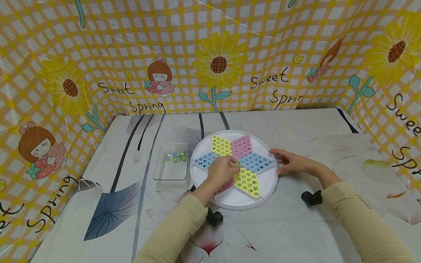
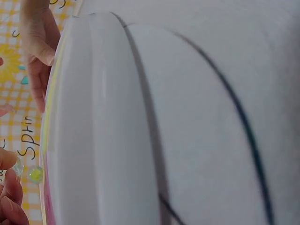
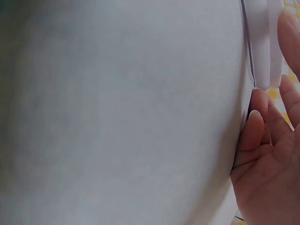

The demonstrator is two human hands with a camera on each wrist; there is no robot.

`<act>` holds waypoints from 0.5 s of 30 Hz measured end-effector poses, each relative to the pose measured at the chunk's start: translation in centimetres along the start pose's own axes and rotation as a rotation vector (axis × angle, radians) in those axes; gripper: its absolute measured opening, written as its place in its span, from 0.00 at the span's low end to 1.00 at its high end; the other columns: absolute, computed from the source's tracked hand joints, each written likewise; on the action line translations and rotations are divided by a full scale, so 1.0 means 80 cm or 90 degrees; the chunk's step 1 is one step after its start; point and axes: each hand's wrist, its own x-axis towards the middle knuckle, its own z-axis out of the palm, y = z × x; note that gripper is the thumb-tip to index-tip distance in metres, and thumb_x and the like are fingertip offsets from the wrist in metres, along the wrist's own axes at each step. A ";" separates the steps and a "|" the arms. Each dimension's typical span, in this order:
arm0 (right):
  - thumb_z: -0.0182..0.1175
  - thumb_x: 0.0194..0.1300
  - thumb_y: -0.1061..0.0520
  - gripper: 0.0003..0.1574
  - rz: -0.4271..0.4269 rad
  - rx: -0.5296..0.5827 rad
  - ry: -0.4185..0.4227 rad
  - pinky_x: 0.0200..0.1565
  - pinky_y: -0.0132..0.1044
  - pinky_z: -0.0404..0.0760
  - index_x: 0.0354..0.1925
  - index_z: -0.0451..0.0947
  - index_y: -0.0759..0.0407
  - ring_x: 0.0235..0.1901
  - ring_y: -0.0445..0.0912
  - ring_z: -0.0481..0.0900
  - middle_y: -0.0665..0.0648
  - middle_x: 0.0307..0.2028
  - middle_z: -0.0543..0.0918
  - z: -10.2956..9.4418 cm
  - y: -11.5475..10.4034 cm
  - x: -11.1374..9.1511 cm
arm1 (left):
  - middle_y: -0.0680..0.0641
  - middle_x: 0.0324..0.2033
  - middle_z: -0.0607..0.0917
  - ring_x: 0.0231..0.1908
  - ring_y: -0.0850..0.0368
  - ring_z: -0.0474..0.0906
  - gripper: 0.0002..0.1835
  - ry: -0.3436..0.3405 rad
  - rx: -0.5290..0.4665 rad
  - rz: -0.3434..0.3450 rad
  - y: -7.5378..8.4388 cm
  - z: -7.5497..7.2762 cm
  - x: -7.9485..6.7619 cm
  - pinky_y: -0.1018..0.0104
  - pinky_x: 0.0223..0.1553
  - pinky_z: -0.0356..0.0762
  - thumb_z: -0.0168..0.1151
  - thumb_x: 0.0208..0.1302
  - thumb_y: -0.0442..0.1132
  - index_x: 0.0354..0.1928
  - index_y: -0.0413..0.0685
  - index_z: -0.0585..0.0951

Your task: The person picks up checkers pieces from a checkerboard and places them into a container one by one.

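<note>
A round white Chinese checkers board (image 1: 268, 186) with a star of yellow, pink and blue holed sections lies on the table. Above its middle, my left hand (image 1: 219, 171) pinches a clear glass marble (image 2: 18, 167) between thumb and fingertips. Close by in the left wrist view is a yellow-green marble (image 2: 35, 174), at the board's upper surface. At the right rim rests my right hand (image 1: 294, 163), its fingers loosely spread along the edge; the right wrist view has its thumb (image 3: 289, 42) beside the white rim.
Left of the board stands a clear plastic box (image 1: 169, 179) holding several glass marbles (image 1: 179, 157). Black wrist-camera parts (image 1: 214, 218) hang beneath both forearms. A checkered cloth (image 1: 184, 47) walls the table's back and sides. The table has a white printed cover (image 1: 283, 237).
</note>
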 end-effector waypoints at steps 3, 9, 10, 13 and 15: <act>0.67 0.51 0.47 0.55 0.001 -0.007 0.001 0.48 0.48 0.62 0.69 0.48 0.54 0.51 0.56 0.57 0.64 0.51 0.60 0.000 0.000 0.000 | 0.56 0.24 0.80 0.19 0.67 0.71 0.11 0.002 0.000 -0.002 0.000 -0.004 0.000 0.75 0.19 0.64 0.61 0.56 0.46 0.39 0.49 0.80; 0.67 0.51 0.47 0.55 0.001 -0.005 -0.002 0.48 0.48 0.62 0.69 0.47 0.54 0.51 0.56 0.57 0.64 0.51 0.60 0.000 -0.001 0.000 | 0.56 0.24 0.79 0.20 0.66 0.70 0.13 0.010 -0.006 -0.015 -0.001 -0.010 0.002 0.74 0.18 0.64 0.62 0.57 0.47 0.40 0.49 0.81; 0.67 0.51 0.47 0.55 0.001 -0.005 -0.002 0.48 0.48 0.62 0.69 0.47 0.54 0.51 0.56 0.57 0.64 0.52 0.60 0.000 -0.001 0.000 | 0.56 0.23 0.79 0.20 0.66 0.70 0.13 0.011 -0.011 -0.016 -0.001 -0.011 0.002 0.74 0.18 0.64 0.62 0.57 0.47 0.40 0.49 0.81; 0.67 0.52 0.48 0.56 0.003 -0.005 -0.002 0.48 0.49 0.62 0.69 0.47 0.54 0.51 0.56 0.57 0.65 0.52 0.60 -0.001 -0.001 0.000 | 0.56 0.21 0.79 0.17 0.66 0.68 0.13 0.017 -0.022 -0.011 -0.003 -0.013 0.002 0.73 0.16 0.62 0.62 0.56 0.46 0.40 0.48 0.81; 0.67 0.51 0.48 0.56 0.003 -0.004 -0.001 0.48 0.48 0.62 0.69 0.47 0.54 0.51 0.56 0.57 0.64 0.52 0.60 0.000 -0.001 0.000 | 0.56 0.20 0.78 0.16 0.65 0.67 0.12 0.019 -0.028 -0.011 -0.003 -0.015 0.002 0.74 0.16 0.61 0.62 0.56 0.45 0.40 0.48 0.81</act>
